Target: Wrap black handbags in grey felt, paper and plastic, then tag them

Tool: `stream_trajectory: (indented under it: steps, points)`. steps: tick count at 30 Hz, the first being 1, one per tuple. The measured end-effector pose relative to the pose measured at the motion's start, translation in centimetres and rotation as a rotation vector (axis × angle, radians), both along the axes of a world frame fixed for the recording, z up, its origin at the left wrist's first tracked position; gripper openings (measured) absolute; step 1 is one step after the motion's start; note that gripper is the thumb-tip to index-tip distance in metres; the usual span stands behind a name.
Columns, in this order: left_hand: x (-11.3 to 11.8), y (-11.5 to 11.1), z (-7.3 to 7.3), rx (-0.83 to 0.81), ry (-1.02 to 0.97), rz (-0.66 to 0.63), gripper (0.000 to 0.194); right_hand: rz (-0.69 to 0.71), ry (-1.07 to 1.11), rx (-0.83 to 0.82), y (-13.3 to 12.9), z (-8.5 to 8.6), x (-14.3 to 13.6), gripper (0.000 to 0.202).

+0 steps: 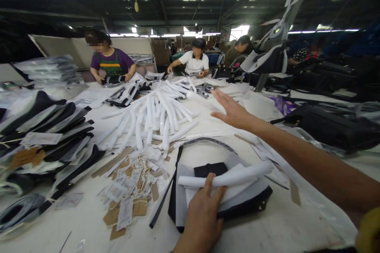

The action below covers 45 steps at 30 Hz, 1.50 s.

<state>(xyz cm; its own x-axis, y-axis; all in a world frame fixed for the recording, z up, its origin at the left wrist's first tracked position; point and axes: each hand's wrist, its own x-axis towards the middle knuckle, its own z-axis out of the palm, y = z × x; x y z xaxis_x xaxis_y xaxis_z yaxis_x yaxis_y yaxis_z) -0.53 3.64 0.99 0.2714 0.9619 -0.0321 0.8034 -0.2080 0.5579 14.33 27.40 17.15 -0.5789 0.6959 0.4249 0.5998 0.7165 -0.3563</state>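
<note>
A black handbag (246,206) with a pale lining sheet lies on the table before me, its wrapped handle arching away. Across it rests a white padding roll (243,174), and a small black pouch (210,169) shows behind the roll. My left hand (203,215) grips the bag's near side, fingertips over the roll and thumb lower down by the black edge. Stretched out over the table, my right hand (230,108) has its fingers extended and holds nothing. To its left is a heap of white padding rolls (162,112).
Paper tags (127,193) with strings are scattered left of the bag. Black bags (59,134) are stacked at far left, more black bags (329,126) at right. A post (271,59) rises at the right. Co-workers (111,61) sit across the table.
</note>
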Motion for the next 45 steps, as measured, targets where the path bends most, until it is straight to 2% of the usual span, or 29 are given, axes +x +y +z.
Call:
stream_trajectory:
  steps: [1,4,5,7,10,13,15,18,21,25,28,31,35,37,39,41,43,45]
  points:
    - [0.0,0.0,0.0,-0.003,0.002,-0.002,0.085,0.034,-0.151,-0.014,-0.8,-0.2,-0.3,0.066]
    - [0.0,0.0,0.1,-0.007,0.014,-0.003,0.086,0.160,-0.494,-0.321,-5.2,-1.3,0.9,0.048]
    - [0.0,0.0,0.2,-0.005,0.020,-0.005,0.086,0.185,-0.552,-0.410,-6.9,-2.0,1.8,0.045]
    - [0.0,-0.1,0.4,0.009,0.033,-0.013,0.083,0.195,-0.579,-0.473,-10.0,-3.4,3.8,0.036]
    - [0.1,-0.2,0.4,0.056,0.055,-0.026,0.080,0.123,-0.557,-0.429,-12.8,-5.7,6.1,0.031]
    - [0.0,-0.6,-0.4,0.155,0.050,-0.035,0.088,0.080,-0.458,-0.365,-13.7,-7.3,7.5,0.032]
    - [-0.1,-0.8,-1.0,0.260,0.026,-0.051,0.093,0.038,-0.333,-0.313,-13.8,-7.7,8.8,0.033]
    - [-0.2,-1.0,-1.7,0.363,0.016,-0.073,0.092,-0.109,-0.123,-0.149,-14.3,-7.6,11.8,0.036]
    - [-0.3,-0.9,-1.5,0.321,0.071,-0.104,0.088,-0.210,-0.003,-0.035,-16.1,-7.6,15.6,0.034]
    - [-0.6,-0.2,-0.1,0.179,0.125,-0.165,0.075,-0.091,-0.008,-0.081,-20.3,-9.2,18.7,0.028]
    - [-1.1,0.6,1.4,0.108,0.131,-0.204,0.075,0.025,-0.090,-0.164,-23.2,-11.2,18.2,0.029]
    - [-1.6,1.3,2.9,0.080,0.137,-0.257,0.071,0.078,-0.081,-0.140,-24.6,-13.2,15.5,0.028]
    - [-1.8,1.9,4.4,0.046,0.148,-0.337,0.070,0.017,0.009,0.067,-24.9,-15.6,11.0,0.025]
    - [-1.7,1.8,4.7,0.040,0.155,-0.347,0.067,-0.054,0.029,0.195,-24.8,-16.7,9.2,0.024]
    - [-1.4,1.3,4.3,0.047,0.163,-0.335,0.070,-0.130,0.052,0.301,-24.8,-17.8,8.1,0.023]
    - [-1.1,0.7,3.2,0.091,0.189,-0.301,0.081,-0.187,0.095,0.361,-24.9,-18.8,7.7,0.022]
    - [-0.7,0.0,1.8,0.167,0.231,-0.257,0.087,-0.202,0.139,0.379,-25.0,-19.7,7.9,0.023]
    - [-0.5,-0.5,0.6,0.233,0.270,-0.229,0.085,-0.179,0.161,0.373,-25.2,-20.3,8.6,0.031]
